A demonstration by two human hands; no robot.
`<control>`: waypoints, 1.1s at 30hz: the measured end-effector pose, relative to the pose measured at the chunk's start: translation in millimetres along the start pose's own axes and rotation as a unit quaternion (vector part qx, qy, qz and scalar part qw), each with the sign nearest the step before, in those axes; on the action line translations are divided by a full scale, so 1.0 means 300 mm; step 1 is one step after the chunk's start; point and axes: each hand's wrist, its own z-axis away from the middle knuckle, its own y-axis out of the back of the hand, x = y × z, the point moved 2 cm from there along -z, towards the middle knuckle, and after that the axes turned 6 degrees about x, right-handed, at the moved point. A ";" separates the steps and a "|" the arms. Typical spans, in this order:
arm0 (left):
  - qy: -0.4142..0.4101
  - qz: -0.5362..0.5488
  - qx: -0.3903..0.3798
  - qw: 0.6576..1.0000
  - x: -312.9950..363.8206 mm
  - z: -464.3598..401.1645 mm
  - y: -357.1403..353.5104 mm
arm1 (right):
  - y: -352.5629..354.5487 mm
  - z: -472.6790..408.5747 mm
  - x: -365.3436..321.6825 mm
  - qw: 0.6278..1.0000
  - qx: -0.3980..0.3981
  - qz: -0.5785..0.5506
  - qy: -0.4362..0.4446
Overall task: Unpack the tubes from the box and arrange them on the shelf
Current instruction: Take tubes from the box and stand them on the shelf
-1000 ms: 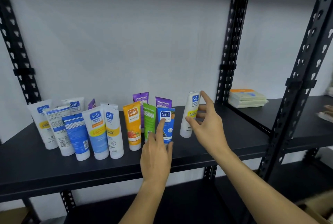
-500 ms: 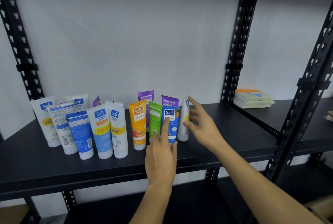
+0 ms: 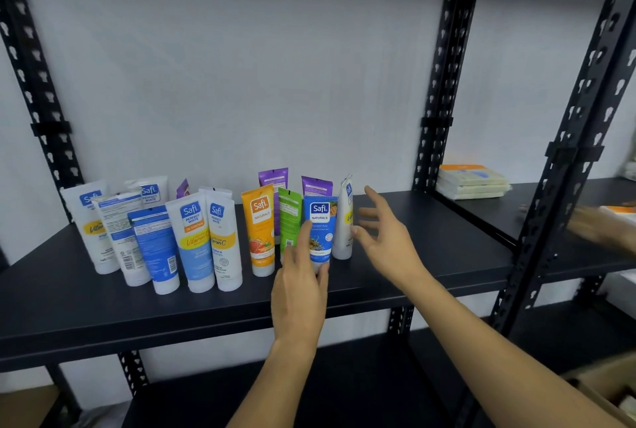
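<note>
Head view, left hand straight finger touching blue tube, right hand spread open beside white tube

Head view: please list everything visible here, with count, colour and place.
Shelf: one, black, across the middle, on a black perforated rack.
White tubes: five, standing on the shelf; one at the row's right end.
Blue tubes: three, in the front row.
Purple tubes: three, back row.
Orange tube: one, front, middle.
Green tube: one, right of the orange.
Flat packs: a stack, white and orange, next bay right.
Cardboard box: one, brown, bottom right corner.
Another person's hand: one, blurred, far right.
Left hand: index finger on the rightmost blue tube.
Right hand: fingers spread, beside the rightmost white tube.
</note>
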 end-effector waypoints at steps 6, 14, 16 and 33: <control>0.037 0.000 -0.029 0.999 0.012 0.060 0.060 | 0.040 0.065 -0.023 0.993 -0.047 0.080 -0.066; -0.116 -0.205 -0.103 0.966 -0.067 0.179 0.204 | 0.018 0.224 -0.062 0.947 -0.185 0.258 -0.036; -0.135 -0.231 -0.140 0.953 -0.088 0.191 0.245 | -0.009 0.276 -0.079 0.929 -0.211 0.306 -0.009; 0.054 -0.266 -0.318 0.909 -0.579 0.614 0.527 | -0.426 0.800 0.036 0.897 -0.370 0.242 0.013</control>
